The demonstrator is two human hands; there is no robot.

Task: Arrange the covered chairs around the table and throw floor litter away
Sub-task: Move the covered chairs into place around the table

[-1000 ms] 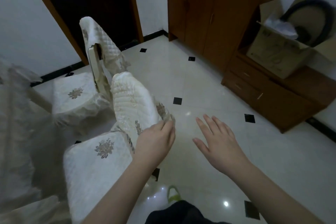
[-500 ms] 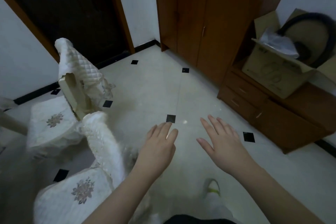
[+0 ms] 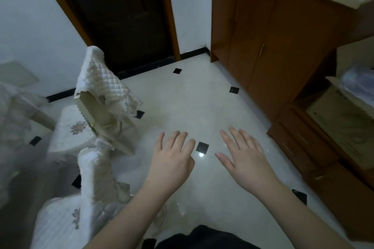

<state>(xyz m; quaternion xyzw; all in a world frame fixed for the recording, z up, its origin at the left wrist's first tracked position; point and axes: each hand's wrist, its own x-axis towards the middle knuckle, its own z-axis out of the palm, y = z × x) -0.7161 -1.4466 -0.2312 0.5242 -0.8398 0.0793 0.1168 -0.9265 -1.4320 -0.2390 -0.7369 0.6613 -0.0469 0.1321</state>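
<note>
Both hands empty: my left hand (image 3: 172, 159) and right hand (image 3: 245, 160) float palm-down over the pale floor (image 3: 202, 105), fingers straight and spread, gripping nothing. Near covered chair (image 3: 95, 184) sits just left of my left forearm, apart from it. Far covered chair (image 3: 97, 95) stands beyond, by the dark doorway (image 3: 121, 16). Wooden cabinet (image 3: 273, 36) on my right.

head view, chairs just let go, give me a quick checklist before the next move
1. Left hand free, fingers spread: ok.
2. Right hand free, holding nothing: ok.
3. Near covered chair at the table: cannot tell, table edge blurred.
4. Far covered chair cover seated on its back: not ok, the frame shows below it.
5. Litter on the floor ahead: cannot tell, none visible.
</note>
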